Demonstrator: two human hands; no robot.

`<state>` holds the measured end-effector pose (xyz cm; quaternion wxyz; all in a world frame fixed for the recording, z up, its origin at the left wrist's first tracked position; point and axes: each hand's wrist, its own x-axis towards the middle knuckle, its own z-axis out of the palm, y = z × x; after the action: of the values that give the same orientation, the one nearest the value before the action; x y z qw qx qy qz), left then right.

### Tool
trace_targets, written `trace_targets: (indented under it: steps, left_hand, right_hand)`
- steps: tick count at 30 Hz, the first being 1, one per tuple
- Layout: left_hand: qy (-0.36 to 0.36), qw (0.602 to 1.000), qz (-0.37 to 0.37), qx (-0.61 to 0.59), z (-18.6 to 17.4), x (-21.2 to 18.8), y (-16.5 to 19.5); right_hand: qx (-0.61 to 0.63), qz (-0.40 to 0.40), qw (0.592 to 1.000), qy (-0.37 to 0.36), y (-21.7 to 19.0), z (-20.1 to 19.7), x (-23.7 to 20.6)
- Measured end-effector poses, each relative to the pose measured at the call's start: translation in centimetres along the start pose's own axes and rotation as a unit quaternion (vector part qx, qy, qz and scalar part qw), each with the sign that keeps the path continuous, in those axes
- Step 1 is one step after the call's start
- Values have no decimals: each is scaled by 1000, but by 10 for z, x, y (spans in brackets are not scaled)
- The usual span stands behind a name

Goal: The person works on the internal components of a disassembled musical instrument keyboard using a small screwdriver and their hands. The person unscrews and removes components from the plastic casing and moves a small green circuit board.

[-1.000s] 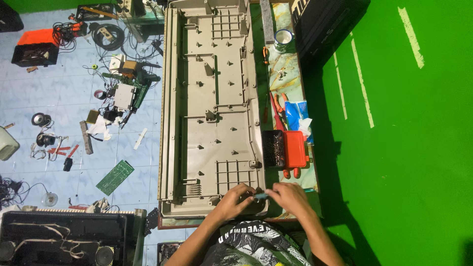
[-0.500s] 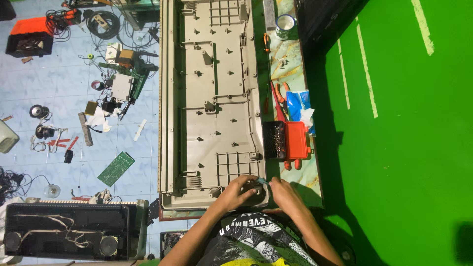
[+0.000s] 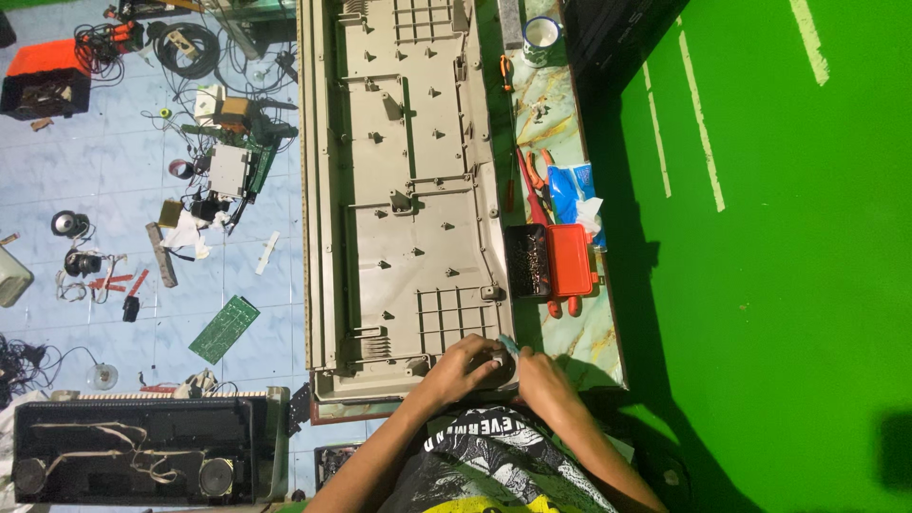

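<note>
At panel's near corner, left hand and right hand pinch a small part (touching).

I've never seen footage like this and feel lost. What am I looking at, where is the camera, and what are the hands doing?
The camera sits on a person's head and looks straight down, so you see their own two arms reaching out from the bottom edge. The left hand and right hand meet at the near corner of a long beige plastic casing lying on a table. They pinch something small between them; it is too small to tell what. Beside the casing lie an orange parts box, pliers and a tin mug. On the tiled floor to the left are a green circuit board, cables and a black speaker cabinet.
</note>
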<state>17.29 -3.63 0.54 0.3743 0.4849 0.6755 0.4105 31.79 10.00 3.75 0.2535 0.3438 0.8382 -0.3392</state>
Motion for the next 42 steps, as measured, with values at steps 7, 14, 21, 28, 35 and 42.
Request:
trace_targets:
  steps: [7, 14, 21, 28, 35, 42]
  left_hand:
    - [-10, 1000, -13, -5, -1, 1, 5]
    - [-12, 1000, -15, -12, 0, -1, 9]
    - [10, 1000, -7, -3, -4, 1, 9]
    - [35, 999, -8, 10, -2, 6, 4]
    - [45, 998, -48, 9, 0, 9, 8]
    - [75, 997, -16, 24, 1, 8, 8]
  right_hand:
    - [-132, -10, 991, 1, -9, 1, -3]
    - [-100, 29, 994, -30, 0, -5, -5]
    - [-97, 1, 995, 3, 0, 12, -3]
    - [-47, 23, 998, -28, 4, -11, 0]
    - [-41, -36, 998, 18, -8, 1, 5]
    - [45, -63, 997, 19, 2, -19, -9]
